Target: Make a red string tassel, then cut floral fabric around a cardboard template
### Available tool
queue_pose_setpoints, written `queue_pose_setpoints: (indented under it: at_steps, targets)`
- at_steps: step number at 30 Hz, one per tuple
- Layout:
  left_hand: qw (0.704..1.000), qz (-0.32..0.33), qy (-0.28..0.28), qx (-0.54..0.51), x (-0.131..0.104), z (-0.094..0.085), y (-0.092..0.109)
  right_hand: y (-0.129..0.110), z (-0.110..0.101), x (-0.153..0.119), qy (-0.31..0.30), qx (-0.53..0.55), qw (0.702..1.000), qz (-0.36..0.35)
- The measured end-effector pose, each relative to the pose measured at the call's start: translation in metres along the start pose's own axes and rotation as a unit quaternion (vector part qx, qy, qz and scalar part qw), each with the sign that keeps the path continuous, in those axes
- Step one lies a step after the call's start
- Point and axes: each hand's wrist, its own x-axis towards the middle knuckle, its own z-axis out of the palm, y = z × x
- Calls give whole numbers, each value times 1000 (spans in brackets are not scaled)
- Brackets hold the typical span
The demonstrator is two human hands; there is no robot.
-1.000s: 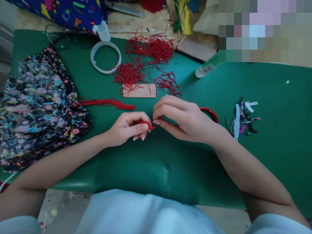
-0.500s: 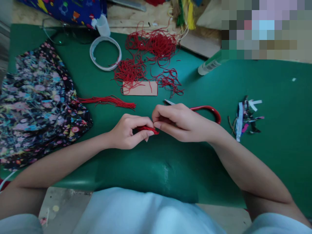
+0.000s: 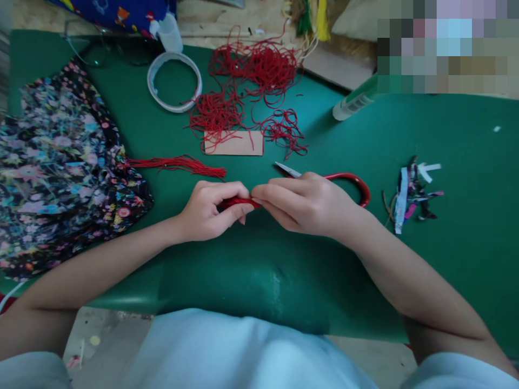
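can't read the one label (image 3: 359, 101) on that tube (image 3: 341, 110), left hand (image 3: 206, 212) pinches one red bundle (image 3: 236, 202), right hand (image 3: 314, 208) pinches its tip

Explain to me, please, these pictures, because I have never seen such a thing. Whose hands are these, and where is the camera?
There is no machine: a person uses two bare hands. One camera, worn on that person's head, looks forward and down, so every picture shows the wearer's own view. The left hand pinches a small bundle of red cord; the right hand seems to pinch its end. On the smooth green table lie red-handled metal scissors, partly hidden by the right hand, tangled thin red cords, a flat tan rectangular card, a white ring, black flowered cloth and multicoloured scraps.
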Motion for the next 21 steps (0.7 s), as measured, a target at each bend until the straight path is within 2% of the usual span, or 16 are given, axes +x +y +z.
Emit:
queue_pose_setpoints:
  at_steps: [3,5,9,11,13,16,21]
  targets:
    - [992,64,49,97,0,1,-3,-1,10,-1,46,15,998,35]
    - [974,121,69,179,0,1,-6,-1,17,1,69,42,995,52]
    - [908,232,70,343,1,-1,-11,1,21,3,61,112,990,68]
    - [877,261,63,398,2,-3,-12,2,19,4,53,159,984,65]
    - [862,276,55,422,1,-4,-12,2,16,6,48,208,975,58]
    - [861,294,41,413,0,-5,-12,1,10,8,38,276,959,59]
    - [885,288,30,363,-3,-7,-15,-4,9,9,26,338,938,66]
